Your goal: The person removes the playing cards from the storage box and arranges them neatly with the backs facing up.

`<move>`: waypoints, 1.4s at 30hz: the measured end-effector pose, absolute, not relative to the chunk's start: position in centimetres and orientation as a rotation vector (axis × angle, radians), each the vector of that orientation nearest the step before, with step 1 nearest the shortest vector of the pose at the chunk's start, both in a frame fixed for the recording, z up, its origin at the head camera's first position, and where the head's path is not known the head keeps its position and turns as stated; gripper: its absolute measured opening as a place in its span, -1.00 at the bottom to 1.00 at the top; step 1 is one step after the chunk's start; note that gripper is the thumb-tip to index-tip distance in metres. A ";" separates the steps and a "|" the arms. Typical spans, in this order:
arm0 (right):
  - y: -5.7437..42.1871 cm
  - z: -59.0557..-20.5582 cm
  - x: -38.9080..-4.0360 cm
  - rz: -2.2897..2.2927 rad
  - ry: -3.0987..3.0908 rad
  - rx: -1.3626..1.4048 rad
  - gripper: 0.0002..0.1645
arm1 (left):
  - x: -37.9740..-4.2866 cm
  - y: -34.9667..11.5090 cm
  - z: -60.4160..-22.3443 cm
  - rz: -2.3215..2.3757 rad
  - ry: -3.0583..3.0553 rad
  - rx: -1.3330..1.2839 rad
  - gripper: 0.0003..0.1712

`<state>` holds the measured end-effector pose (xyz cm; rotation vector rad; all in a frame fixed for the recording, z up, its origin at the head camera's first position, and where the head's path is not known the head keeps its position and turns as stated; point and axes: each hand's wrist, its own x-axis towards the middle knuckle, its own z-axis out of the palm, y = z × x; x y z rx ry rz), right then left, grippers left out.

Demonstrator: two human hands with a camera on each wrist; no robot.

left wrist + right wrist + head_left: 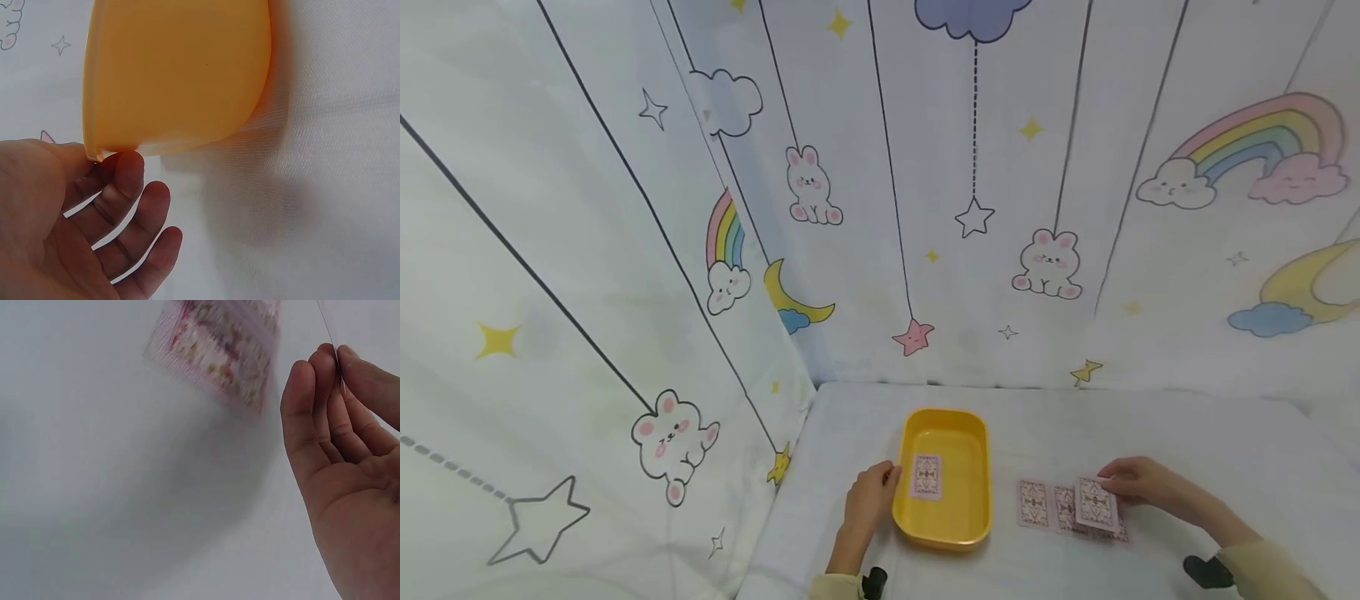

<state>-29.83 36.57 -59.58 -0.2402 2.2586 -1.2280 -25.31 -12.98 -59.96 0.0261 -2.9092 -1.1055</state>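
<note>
My left hand [871,500] pinches the left rim of a yellow plastic tray [951,533]. In the left wrist view, the thumb and index finger are at the tray's rim while the other fingers curve loosely below. One patterned playing card [927,476] lies back up inside the tray, towards its left wall. To the right, a playing card [1097,502] is pinched by its edge between the thumb and fingers of my right hand [1138,482], raised above the table. In the right wrist view this held card is seen almost edge-on. It partly covers the cards beneath it.
On the white tabletop [1225,442], a card [1033,503] lies right of the tray. Beside it a second card [1063,505] and a further card [1122,532] are partly hidden. A white curtain [865,250] with cartoon prints hangs behind and along the left.
</note>
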 end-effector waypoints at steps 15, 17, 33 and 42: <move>42.1 -61.0 -28.0 -1.228 2.346 -0.178 -0.56 | -24.7 -13.8 -60.0 -1.098 -2.892 0.051 -0.70; 42.7 -61.3 -27.9 -1.183 2.395 -0.136 -0.56 | -24.8 -13.6 -60.1 -1.100 -2.895 0.039 -0.70; 41.1 -61.2 -26.5 -0.973 2.745 -0.157 -0.77 | -25.2 -12.8 -59.8 -1.103 -2.896 0.040 -0.70; 40.0 -61.6 -26.0 -0.963 2.794 -0.006 -0.79 | -25.4 -12.8 -59.8 -1.087 -2.917 0.019 -0.70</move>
